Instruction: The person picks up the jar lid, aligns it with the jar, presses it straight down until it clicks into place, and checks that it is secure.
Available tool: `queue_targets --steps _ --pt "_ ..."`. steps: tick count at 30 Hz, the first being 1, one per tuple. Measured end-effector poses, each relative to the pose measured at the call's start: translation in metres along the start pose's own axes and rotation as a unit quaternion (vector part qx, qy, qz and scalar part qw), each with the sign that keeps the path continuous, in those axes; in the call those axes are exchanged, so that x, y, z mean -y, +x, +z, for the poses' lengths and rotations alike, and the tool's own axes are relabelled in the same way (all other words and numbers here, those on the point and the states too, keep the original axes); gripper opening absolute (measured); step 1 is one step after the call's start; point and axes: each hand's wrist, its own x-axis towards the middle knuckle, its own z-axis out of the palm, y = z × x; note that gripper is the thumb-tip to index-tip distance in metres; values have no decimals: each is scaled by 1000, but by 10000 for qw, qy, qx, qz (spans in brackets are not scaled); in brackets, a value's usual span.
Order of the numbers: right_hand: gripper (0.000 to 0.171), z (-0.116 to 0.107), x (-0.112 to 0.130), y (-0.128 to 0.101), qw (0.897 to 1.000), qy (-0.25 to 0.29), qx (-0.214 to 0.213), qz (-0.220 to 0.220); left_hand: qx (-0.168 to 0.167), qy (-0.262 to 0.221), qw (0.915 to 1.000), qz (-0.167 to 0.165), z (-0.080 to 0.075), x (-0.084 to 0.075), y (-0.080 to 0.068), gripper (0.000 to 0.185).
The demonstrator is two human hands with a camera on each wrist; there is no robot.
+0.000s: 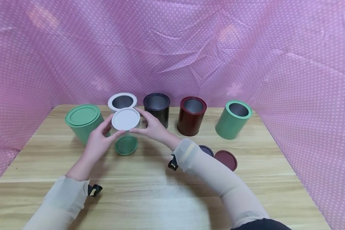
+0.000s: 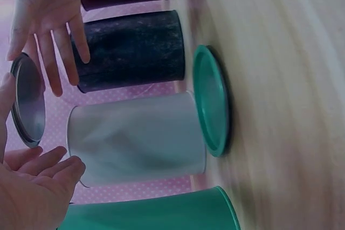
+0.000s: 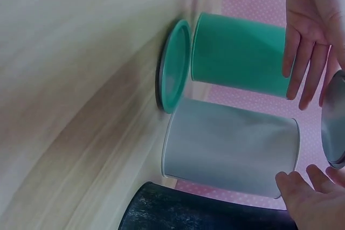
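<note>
Both hands hold a round white lid (image 1: 126,118) level by its rim, from opposite sides. My left hand (image 1: 98,140) grips its left edge between thumb and fingers. On the right edge, my right hand (image 1: 156,128) pinches it the same way, palm facing inward. Right behind the lid stands an open white can (image 2: 135,138), its rim partly overlapped by the lid in the head view. The lid's grey metal underside (image 2: 29,100) shows in the left wrist view, up at the level of the can's top. Below the hands, a green lid (image 1: 126,146) lies flat on the table.
A lidded green can (image 1: 84,116) stands left of the left hand. To the right are an open black can (image 1: 162,115), an open dark red can (image 1: 190,119) and an open green can (image 1: 231,124). A dark lid (image 1: 207,150) and a dark red lid (image 1: 226,160) lie beyond the right forearm.
</note>
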Motion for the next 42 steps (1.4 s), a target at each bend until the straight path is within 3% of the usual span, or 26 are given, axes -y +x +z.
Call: queue_targets --steps 12,20,26,32,42 --pt "77 -4 2 19 9993 226 -233 173 -100 -510 9986 -42 -3 -6 18 80" --pt "76 0 1 26 9983 439 -213 331 -159 -462 9986 -224 -6 -6 22 85" --pt "73 2 3 30 9933 909 -473 529 7 -615 9979 -205 -5 -9 26 86" --pt "71 3 4 34 9919 1015 -599 475 -11 -671 9975 -244 -5 -12 31 87" --pt "72 5 3 41 9915 1107 -454 510 -58 -514 9985 -158 -3 -10 36 85"
